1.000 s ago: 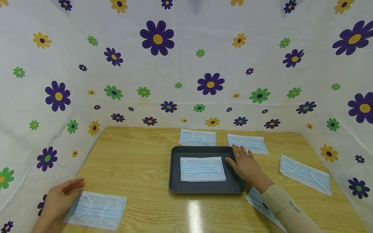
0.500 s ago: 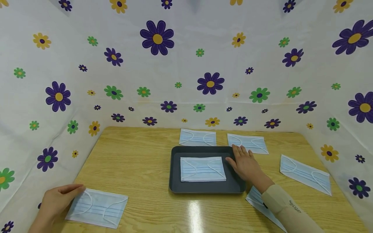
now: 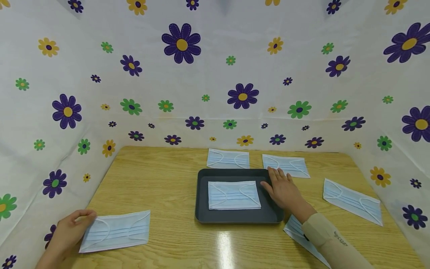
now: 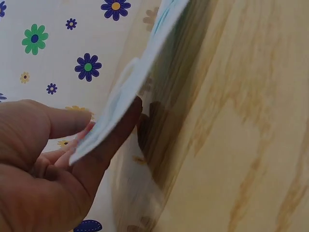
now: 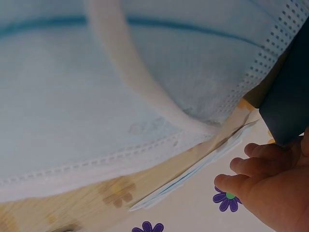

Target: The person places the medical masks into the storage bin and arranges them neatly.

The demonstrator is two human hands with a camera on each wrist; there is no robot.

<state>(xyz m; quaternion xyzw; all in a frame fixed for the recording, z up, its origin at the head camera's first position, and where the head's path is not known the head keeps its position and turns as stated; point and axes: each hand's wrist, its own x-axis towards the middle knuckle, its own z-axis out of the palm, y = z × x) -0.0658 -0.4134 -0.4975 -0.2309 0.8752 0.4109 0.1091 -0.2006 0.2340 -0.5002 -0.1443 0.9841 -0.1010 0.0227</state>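
Observation:
At the table's front left, my left hand (image 3: 68,232) pinches a light blue face mask (image 3: 117,231) by its left end. In the left wrist view the thumb and fingers press that mask (image 4: 130,92) from both sides, and it stands off the wood. My right hand (image 3: 283,190) rests with extended fingers on the right rim of a dark grey tray (image 3: 235,217). Inside the tray lies a small stack of face masks (image 3: 233,196), straps up. Close beside my right wrist, another mask (image 3: 302,237) is partly hidden by the forearm.
Behind the tray lie a back mask (image 3: 228,158) and a right back mask (image 3: 289,166). A slanted mask (image 3: 352,201) lies near the table's right edge. A flower-printed white cloth (image 3: 215,74) encloses the wooden table (image 3: 158,179) on three sides.
My left hand has taken hold of the mask's left end, and the mask has turned, its right end swinging away from me. The right hand and tray have stayed in place.

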